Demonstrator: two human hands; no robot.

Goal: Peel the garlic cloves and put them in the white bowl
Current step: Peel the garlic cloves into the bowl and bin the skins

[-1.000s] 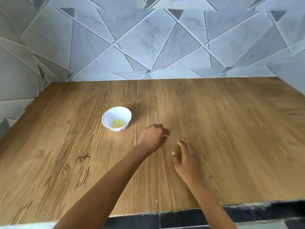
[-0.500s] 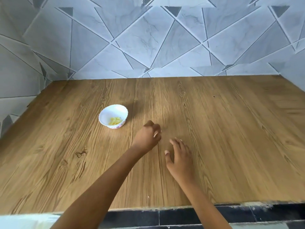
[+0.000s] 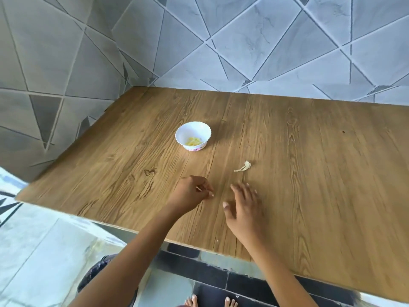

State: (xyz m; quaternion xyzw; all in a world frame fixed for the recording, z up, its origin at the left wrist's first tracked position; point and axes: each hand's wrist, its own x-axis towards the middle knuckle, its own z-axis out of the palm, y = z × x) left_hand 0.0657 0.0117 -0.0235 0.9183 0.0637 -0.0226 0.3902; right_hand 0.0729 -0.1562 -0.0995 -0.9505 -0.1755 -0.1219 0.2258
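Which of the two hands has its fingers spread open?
The right hand, nearest the pale scrap of garlic skin: its fingers stretch out over the wooden table, while the left hand has its fingers curled together.

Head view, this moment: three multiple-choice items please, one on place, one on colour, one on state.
1. From the garlic skin, the white bowl lies: A right; B left and farther back; C on it.
2. The bowl's contents are: A yellow; B green; C red.
3. The right hand is: A gripping the bowl; B pinching the skin; C open, fingers spread.
B, the bowl sits up-left of the skin; A, pale yellow cloves show inside; C, its spread fingers hold nothing.
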